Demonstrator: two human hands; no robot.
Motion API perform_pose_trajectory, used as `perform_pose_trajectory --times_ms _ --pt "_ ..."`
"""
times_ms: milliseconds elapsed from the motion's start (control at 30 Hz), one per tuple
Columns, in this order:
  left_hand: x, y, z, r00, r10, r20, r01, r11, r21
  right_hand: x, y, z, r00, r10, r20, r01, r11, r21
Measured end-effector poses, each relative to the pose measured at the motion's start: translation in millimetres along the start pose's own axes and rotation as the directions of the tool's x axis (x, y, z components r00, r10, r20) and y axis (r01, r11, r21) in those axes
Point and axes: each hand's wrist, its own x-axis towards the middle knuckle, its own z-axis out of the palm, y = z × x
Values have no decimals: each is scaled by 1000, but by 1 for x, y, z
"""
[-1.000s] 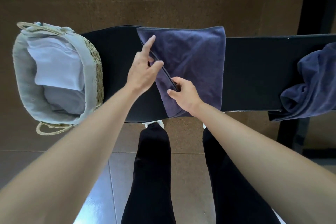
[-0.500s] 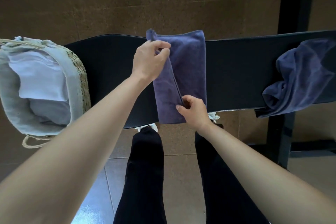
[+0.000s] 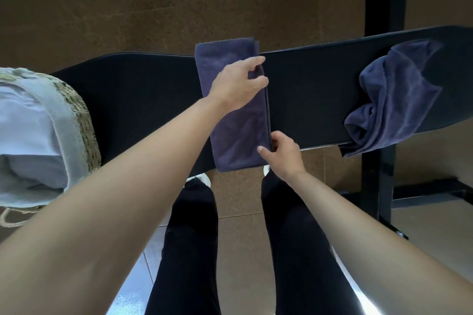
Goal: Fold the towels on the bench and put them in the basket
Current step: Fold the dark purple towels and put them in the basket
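Folded towel [image 3: 236, 120]: lying as a long narrow navy strip across the black bench [image 3: 143, 100], its near end hanging just over the front edge.
Left hand [image 3: 238, 84]: pinching the strip's right edge near the far end, fingers curled onto the cloth.
Right hand [image 3: 280, 152]: gripping that same right edge at the near end, thumb on top of the fabric.
Second towel [image 3: 394, 100]: sitting crumpled at the bench's right end, one corner drooping off the front.
Basket [image 3: 84, 120]: standing at the left end of the bench, woven with a pale liner, light folded cloths [image 3: 28, 120] lying inside.
Legs [image 3: 192, 250]: standing in dark trousers right below the bench.
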Motion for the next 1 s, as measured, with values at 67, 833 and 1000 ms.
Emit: perform_pose_trajectory --times_ms 67,833,1000 --pt "-6 -6 3 1000 3 -2 -3 1000 9 4 5 1 1000 -5 -6 5 995 -104" --pt "-126 -113 77 796 -605 -17 467 631 -620 0 -9 6 994 108 8 -108 985 132" --pt "-140 -105 84 787 -614 -55 418 597 -684 -9 -1 7 994 111 3 -110 973 201"
